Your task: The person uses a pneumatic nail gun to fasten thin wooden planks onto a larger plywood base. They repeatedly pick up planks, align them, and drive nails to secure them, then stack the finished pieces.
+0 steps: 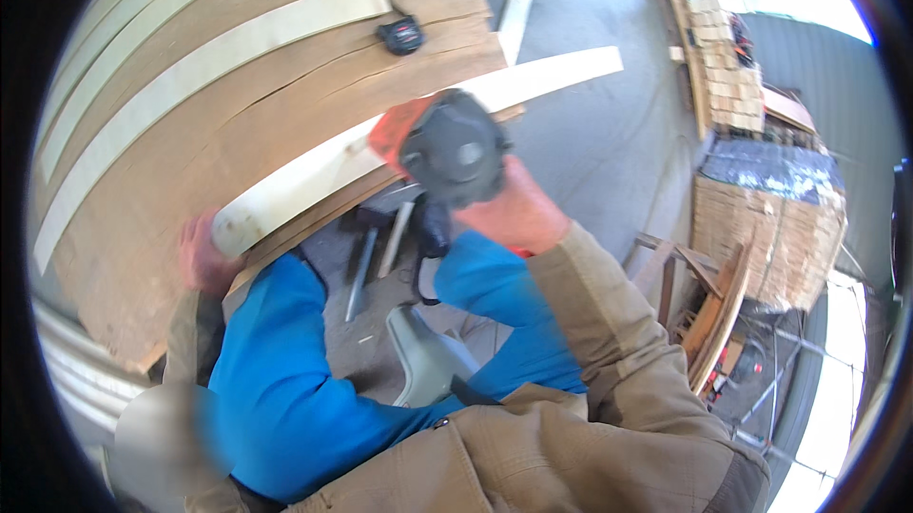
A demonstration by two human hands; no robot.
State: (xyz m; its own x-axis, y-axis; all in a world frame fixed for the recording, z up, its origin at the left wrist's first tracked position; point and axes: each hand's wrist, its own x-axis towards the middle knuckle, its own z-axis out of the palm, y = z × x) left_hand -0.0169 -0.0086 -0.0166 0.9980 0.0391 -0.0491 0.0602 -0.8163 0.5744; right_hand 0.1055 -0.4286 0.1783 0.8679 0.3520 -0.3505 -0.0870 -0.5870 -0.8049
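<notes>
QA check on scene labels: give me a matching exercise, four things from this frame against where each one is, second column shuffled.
1. power tool
2. tape measure
3. pale plank
4. stacked timber

a. far right, under a dark cover
b. gripped in the right hand
c. lying on the brown board, top centre
d. its near end held by the left hand

Pairs: 1-b, 2-c, 3-d, 4-a
</notes>
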